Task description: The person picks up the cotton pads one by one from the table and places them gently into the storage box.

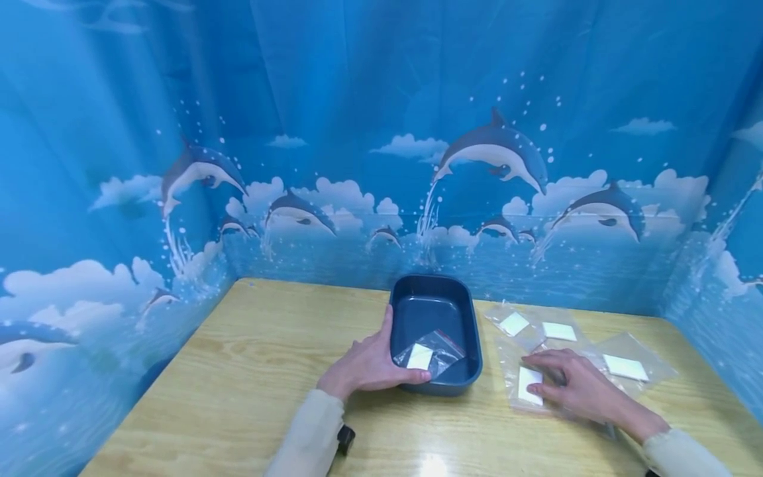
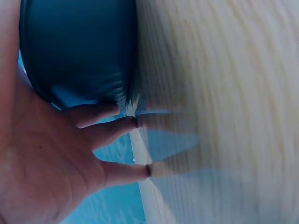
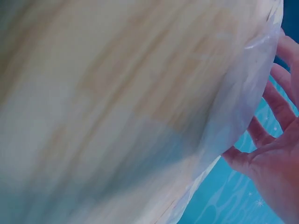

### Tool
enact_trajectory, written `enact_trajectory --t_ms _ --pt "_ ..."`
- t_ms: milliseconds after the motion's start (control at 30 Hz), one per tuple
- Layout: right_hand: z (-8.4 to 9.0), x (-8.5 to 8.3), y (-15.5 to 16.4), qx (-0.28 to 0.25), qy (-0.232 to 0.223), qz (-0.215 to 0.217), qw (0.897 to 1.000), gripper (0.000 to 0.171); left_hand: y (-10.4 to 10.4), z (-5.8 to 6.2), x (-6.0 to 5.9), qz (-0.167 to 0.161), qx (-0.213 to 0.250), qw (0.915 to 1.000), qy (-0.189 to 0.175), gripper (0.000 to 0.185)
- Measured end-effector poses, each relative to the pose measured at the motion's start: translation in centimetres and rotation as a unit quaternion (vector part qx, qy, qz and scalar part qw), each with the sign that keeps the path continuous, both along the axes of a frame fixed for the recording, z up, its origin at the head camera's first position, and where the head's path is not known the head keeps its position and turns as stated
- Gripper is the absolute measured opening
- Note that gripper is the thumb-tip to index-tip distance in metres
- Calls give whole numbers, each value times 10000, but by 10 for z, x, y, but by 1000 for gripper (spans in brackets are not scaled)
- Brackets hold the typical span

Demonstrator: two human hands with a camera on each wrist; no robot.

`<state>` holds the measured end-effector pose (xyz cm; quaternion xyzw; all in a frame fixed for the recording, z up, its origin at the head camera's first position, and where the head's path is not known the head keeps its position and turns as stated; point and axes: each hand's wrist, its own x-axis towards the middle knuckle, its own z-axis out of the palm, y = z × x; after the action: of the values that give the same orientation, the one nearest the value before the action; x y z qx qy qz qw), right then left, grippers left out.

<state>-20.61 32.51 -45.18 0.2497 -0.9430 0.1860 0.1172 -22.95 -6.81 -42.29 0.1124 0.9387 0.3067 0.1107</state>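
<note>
On the table (image 1: 274, 358), the tray (image 1: 426, 311) sits lower centre, a bag (image 1: 420, 357) in its near half. Other bags (image 1: 559, 331) lie lower right, the right hand (image 1: 578, 384) over the nearest. The left hand (image 1: 372, 364) is at the tray's near-left corner.

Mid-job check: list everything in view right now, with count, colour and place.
Tray: one, dark blue, on the table by its far edge
Bag in the tray: one, clear, towards the near end, with a white piece
Bags on the table: at least four, overlapping, clear with white pieces, right of the tray
Table: one, pale wood, beneath everything
Backdrop: blue with dolphins and clouds, behind and at the sides
Black device: one, at the left wrist
Sleeves: two, cream
Left hand: one, against the tray
Right hand: one, at the nearest bag
</note>
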Motion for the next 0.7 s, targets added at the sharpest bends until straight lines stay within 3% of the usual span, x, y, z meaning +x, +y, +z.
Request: enact_trajectory --t_ms 267,567,700 --pt "4 -3 -5 -38 77 51 10000 43 1 2 -2 37 -39 10000 -17 139" --pt "7 -7 4 -316 -831 39 9960 71 1 3 -2 49 -67 10000 -37 139" --pt "8 -6 6 -220 -952 199 9950 70 1 3 -1 31 -75 9999 -91 139"
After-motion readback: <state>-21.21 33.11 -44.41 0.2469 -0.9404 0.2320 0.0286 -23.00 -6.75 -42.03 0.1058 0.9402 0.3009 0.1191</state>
